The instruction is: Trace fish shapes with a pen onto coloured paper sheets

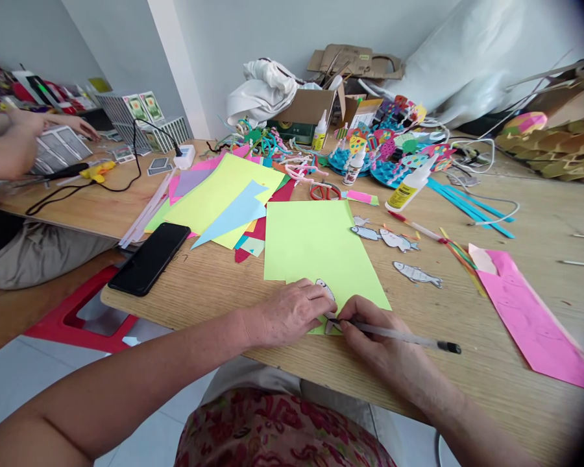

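Note:
A small paper fish cutout lies on the lime-green paper near the table's front edge. My left hand holds it down, fingers bent and close together, hiding its middle. Its tail pokes out by the fingertips. In my right hand is a gel pen with a clear barrel, gripped in a pinch. The pen's tip touches down beside the tail of the fish. More paper fish cutouts lie to the right of the green sheet.
Coloured sheets and a black phone lie left. Behind are red-handled scissors, a glue bottle and colourful paper crafts. Pink paper with pencil outlines lies right. Another person's arm is at far left.

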`<action>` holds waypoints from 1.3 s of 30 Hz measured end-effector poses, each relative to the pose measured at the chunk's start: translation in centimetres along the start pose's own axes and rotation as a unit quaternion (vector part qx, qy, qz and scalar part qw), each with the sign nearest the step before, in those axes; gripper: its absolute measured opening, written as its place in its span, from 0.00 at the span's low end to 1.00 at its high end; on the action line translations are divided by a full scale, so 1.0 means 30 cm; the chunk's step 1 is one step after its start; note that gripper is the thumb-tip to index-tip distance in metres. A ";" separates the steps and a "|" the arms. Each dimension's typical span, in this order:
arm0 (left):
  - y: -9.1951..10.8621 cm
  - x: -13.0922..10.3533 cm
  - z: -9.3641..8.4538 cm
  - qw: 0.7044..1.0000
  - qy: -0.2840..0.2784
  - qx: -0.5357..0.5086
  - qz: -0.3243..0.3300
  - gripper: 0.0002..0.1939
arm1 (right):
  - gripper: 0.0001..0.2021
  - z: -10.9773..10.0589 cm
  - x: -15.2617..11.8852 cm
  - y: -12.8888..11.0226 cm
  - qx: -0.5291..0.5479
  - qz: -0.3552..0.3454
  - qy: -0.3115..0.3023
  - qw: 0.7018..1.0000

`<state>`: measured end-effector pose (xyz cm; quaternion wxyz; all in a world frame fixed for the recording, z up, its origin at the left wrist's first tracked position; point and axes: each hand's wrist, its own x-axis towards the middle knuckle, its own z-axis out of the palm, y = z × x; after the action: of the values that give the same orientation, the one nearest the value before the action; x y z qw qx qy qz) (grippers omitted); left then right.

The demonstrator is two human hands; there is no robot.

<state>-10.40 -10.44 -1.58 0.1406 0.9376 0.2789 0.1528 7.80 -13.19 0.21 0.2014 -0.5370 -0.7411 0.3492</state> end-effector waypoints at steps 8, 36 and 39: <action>0.003 0.002 -0.003 1.000 -0.010 0.015 -0.009 0.08 | 0.05 -0.004 0.003 -0.013 0.010 0.019 -0.001 1.000; 0.008 -0.005 -0.008 0.998 -0.028 -0.025 -0.059 0.17 | 0.04 0.014 0.026 0.006 0.018 -0.028 -0.007 0.999; 0.008 -0.004 -0.009 0.997 -0.027 -0.030 -0.059 0.17 | 0.03 0.015 0.028 0.003 0.035 -0.034 -0.001 0.999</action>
<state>-10.49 -10.64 -1.26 0.1848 0.9186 0.3256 0.1269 7.28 -12.52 -0.23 0.2309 -0.5038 -0.7461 0.3690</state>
